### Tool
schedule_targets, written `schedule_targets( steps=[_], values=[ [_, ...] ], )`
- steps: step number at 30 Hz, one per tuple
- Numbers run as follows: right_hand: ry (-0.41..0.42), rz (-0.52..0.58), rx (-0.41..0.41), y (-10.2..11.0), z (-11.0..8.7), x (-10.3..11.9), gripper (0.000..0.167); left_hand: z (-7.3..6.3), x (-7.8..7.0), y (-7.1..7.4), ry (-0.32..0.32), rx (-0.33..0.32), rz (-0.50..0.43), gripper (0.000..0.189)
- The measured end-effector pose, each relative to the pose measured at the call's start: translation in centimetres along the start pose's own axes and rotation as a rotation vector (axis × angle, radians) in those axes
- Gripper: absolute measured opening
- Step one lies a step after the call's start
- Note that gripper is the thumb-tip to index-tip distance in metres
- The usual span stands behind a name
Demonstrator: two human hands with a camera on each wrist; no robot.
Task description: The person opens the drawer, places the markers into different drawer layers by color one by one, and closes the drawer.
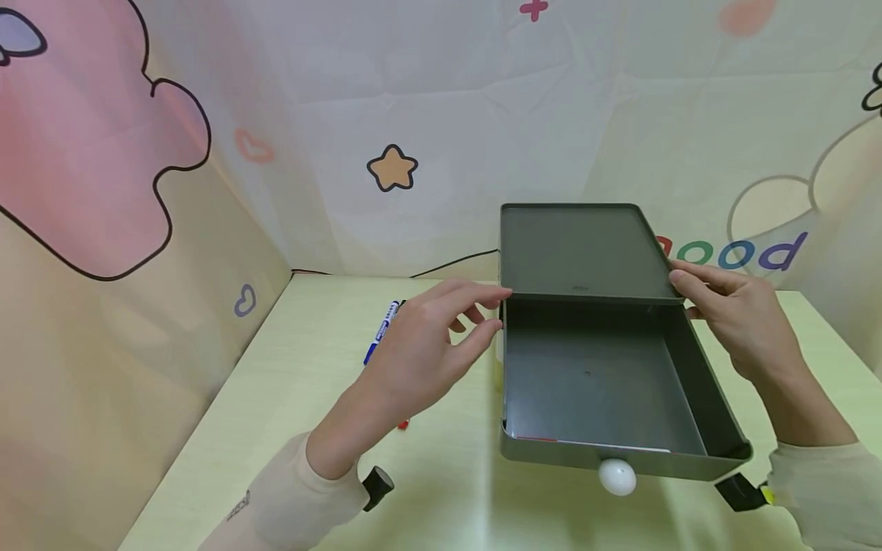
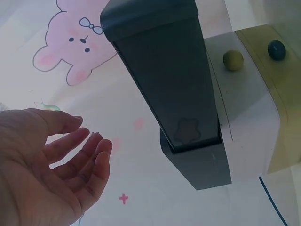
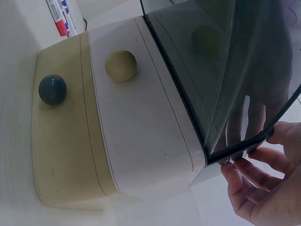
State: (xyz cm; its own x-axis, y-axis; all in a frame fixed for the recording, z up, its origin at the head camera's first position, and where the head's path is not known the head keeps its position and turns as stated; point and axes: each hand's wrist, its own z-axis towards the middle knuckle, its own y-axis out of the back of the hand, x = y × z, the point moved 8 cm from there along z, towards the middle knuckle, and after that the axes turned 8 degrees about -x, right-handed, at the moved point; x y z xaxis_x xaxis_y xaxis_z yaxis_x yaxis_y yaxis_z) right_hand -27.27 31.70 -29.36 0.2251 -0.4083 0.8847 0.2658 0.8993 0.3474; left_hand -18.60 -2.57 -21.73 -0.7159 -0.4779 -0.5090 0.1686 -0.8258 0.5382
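Observation:
A dark grey drawer with a white knob is pulled out of its grey case; inside, its floor is bare. Below it are stacked a white drawer unit with a yellow knob and a yellow one with a dark knob. My right hand holds the case's right front edge, thumb on top and fingertips along the side. My left hand is beside the case's left edge with fingers loosely bent. In the left wrist view a gap separates that hand from the unit, and it holds nothing.
A blue marker lies on the table left of the stack, partly behind my left hand. A red-capped marker shows in the right wrist view. A printed cloth hangs behind the table.

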Motion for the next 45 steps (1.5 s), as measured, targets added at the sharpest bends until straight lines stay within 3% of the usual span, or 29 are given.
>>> schedule_targets(
  steps=[17, 27, 38, 45],
  values=[
    [-0.017, -0.016, -0.006, -0.1, 0.0, 0.1, 0.051, -1.5, 3.5, 1.8, 0.129, -0.092, 0.009, 0.030],
    [-0.016, -0.013, -0.009, -0.1, 0.0, 0.1, 0.050, -3.1, 6.3, 2.3, 0.278, -0.115, 0.110, 0.029],
    [-0.009, 0.002, -0.008, -0.1, 0.0, 0.2, 0.048, -4.9, 8.8, 1.4, 0.362, -0.109, 0.109, 0.026],
    [-0.014, 0.010, -0.009, -0.1, 0.0, 0.1, 0.047, -5.9, 10.6, 0.8, 0.449, -0.097, 0.147, 0.026]
  ],
)
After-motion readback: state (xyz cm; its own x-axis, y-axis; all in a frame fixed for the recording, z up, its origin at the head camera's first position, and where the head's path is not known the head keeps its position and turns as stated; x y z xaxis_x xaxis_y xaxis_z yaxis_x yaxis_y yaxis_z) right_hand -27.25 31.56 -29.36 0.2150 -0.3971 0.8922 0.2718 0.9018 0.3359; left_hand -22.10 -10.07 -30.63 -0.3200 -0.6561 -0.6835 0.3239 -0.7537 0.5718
